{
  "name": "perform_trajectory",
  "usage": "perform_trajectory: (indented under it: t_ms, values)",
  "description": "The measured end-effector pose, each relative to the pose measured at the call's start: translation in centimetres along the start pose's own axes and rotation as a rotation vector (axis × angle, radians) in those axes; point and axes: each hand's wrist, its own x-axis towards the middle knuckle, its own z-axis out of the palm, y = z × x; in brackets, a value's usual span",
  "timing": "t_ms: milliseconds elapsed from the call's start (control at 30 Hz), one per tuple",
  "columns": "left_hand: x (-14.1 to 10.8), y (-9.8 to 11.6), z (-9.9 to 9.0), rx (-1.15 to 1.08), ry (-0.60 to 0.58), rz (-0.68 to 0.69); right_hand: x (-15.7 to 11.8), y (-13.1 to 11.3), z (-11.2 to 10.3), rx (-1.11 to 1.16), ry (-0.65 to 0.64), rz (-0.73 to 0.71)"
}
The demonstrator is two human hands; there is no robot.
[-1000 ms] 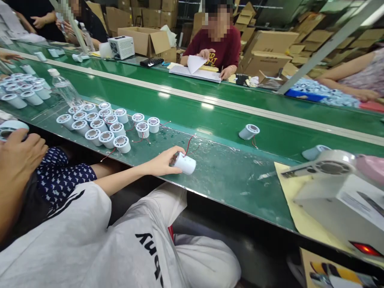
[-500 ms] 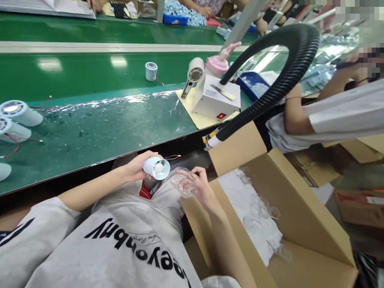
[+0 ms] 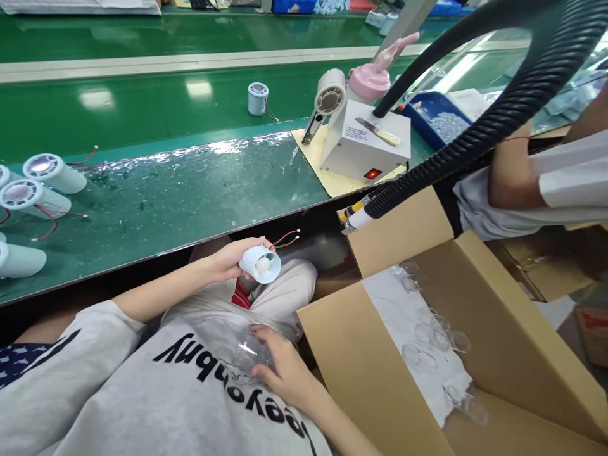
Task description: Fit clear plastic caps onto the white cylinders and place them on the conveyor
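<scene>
My left hand (image 3: 234, 259) is closed around a pale blue cylinder (image 3: 261, 264); its open end, with a white round part inside, faces me, and thin wires stick out behind. In front of my shirt, my right hand (image 3: 280, 363) holds a clear transparent cup-like piece (image 3: 251, 352) between thumb and fingers. The two pieces are apart. More clear pieces (image 3: 418, 358) lie on a white sheet (image 3: 394, 316) inside the cardboard box (image 3: 498, 297) at the right.
Several pale blue cylinders (image 3: 57, 173) lie on the green bench (image 3: 190, 196) at left; another (image 3: 258, 99) stands farther back. A white machine (image 3: 365, 142) with a black hose (image 3: 456, 136) stands at right. Beyond it shows a person's arm (image 3: 513, 168).
My right hand has moved down and left with the clear piece, from beside the cylinder to in front of my shirt. My left hand still holds the cylinder. The view has shifted.
</scene>
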Motion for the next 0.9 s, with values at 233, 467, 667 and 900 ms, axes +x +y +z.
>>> perform_trajectory:
  t_ms: [233,467,667,900]
  values:
    - [0.0,0.3,0.0,0.209,-0.075,-0.027,0.9,-0.4,-5.0,-0.121,0.077,-0.004]
    - [-0.3,0.5,0.7,0.958,-0.157,0.162,5.3,-2.1,-10.5,-0.828,0.468,-0.064]
    - [-1.0,0.0,0.4,1.177,-0.034,0.518,6.5,-1.8,-9.7,-0.333,0.323,-0.095]
    - [-0.7,-1.5,-0.8,1.103,-0.112,0.627,5.3,-2.8,-9.2,0.101,0.577,0.01]
